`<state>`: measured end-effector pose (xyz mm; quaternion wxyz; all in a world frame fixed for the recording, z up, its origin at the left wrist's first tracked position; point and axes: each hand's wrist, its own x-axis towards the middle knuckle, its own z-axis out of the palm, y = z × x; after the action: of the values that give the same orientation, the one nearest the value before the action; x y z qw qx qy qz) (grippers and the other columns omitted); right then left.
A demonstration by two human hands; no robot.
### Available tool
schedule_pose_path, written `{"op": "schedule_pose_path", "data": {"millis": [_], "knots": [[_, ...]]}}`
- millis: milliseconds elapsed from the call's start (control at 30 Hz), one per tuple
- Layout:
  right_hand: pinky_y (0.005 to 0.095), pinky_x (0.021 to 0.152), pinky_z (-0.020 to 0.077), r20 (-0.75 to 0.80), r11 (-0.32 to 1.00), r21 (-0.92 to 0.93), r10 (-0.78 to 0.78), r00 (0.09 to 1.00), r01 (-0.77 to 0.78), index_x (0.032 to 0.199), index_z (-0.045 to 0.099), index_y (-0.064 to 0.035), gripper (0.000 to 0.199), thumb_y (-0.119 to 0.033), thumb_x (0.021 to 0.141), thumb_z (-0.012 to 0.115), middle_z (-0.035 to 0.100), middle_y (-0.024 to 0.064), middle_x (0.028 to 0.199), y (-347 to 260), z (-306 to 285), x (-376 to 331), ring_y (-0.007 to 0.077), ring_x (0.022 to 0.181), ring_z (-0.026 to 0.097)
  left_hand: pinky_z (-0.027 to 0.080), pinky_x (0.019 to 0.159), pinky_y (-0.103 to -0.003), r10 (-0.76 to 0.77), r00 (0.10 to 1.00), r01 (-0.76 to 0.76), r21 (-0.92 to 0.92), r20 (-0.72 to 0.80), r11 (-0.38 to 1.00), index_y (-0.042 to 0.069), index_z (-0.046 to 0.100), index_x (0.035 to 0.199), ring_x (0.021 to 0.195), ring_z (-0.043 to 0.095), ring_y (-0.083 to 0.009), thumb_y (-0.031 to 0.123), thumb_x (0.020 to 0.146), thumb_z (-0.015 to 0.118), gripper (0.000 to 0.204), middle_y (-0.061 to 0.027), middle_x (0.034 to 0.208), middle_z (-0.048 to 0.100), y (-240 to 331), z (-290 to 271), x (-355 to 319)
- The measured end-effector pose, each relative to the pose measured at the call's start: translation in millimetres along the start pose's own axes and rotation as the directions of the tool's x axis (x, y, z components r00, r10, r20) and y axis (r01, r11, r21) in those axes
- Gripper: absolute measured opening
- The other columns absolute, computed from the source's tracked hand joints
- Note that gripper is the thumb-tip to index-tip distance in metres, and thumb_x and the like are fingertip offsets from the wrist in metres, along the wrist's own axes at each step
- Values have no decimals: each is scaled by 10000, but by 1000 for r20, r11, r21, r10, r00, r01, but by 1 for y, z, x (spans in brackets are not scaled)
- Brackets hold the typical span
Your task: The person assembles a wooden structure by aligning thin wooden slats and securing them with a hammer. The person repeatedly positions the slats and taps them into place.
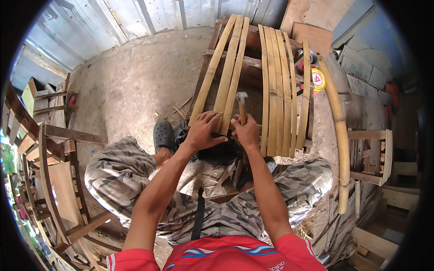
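Note:
My right hand (246, 131) is wrapped round the wooden handle of a hammer (242, 104), its metal head pointing away from me. My left hand (204, 134) lies over the near ends of the left group of bamboo slats (224, 92), fingers on top and thumb stretched out to the right. Those slats rest lengthwise on a dark wooden frame (247, 61). A gap, partly spanned by the hammer, parts them from a second group of bamboo slats (276, 97) on the right. A black thing (220, 153) sits below my hands; what it is I cannot make out.
A long bamboo pole (337, 122) lies right of the frame, near a round yellow-and-red lid (318, 79) and a tin (313, 57). Wooden chair-like frames (58, 176) stand at the left. A corrugated metal wall (113, 22) rises at the back. My feet flank the work.

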<state>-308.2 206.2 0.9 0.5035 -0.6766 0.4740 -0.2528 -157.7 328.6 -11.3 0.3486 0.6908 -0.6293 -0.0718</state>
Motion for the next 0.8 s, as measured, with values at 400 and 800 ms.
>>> {"op": "schedule_pose_path", "data": {"millis": [400,800], "knots": [[360,728,593,231,907,350,158,960,-234,972,572,-51,308,-21,807,831,631,42,931,11,6,81,197,840,686,435,1105,-459,9,1000,-8,-42,13,999,48,544,1407,1296,527,-366,395,702,890,858,-150,1369,599,-8,3,1],[348,777,631,221,911,355,138,966,-211,992,555,-53,295,6,834,797,623,57,1004,11,5,76,204,893,697,478,1055,-443,19,1000,-20,-45,-16,999,60,582,1372,1229,574,-347,395,683,897,829,-125,1328,634,-7,1,4]]}}
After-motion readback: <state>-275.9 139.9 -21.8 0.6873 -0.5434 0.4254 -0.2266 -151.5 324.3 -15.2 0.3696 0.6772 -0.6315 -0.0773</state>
